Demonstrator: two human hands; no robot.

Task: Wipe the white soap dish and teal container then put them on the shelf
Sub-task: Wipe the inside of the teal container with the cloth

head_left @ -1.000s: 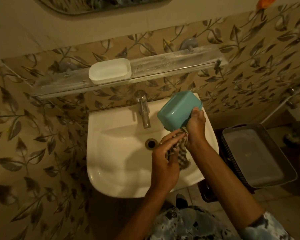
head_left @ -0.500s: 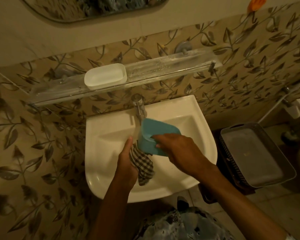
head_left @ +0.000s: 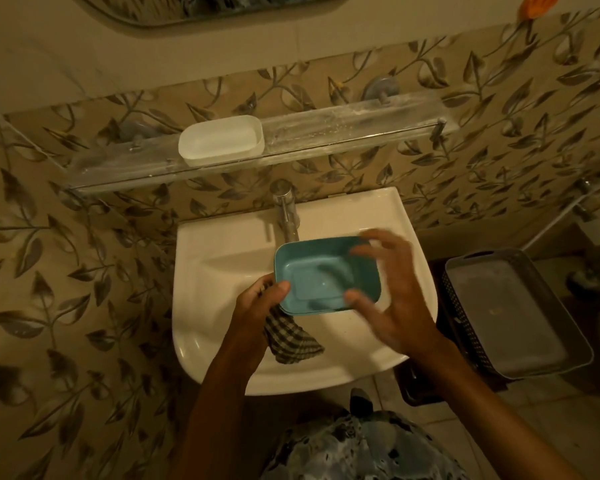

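The teal container (head_left: 322,275) is held opening-up over the white sink (head_left: 222,271), just in front of the tap (head_left: 286,213). My left hand (head_left: 257,303) grips its near-left corner, thumb on the rim, with a checked cloth (head_left: 291,337) bunched under the fingers and hanging down. My right hand (head_left: 395,289) is blurred, fingers spread, at the container's right side; its thumb is near the front rim. The white soap dish (head_left: 220,140) sits upright on the left half of the clear wall shelf (head_left: 343,123).
A grey tray lies on a dark basket (head_left: 509,313) on the floor to the right of the sink. The shelf's right half is bare. A mirror edge (head_left: 201,12) hangs above, and leaf-patterned tiles cover the wall.
The container has turned from tilted to opening-up. My left hand with the cloth now grips its corner. My right hand came off its top and spread at its right side.
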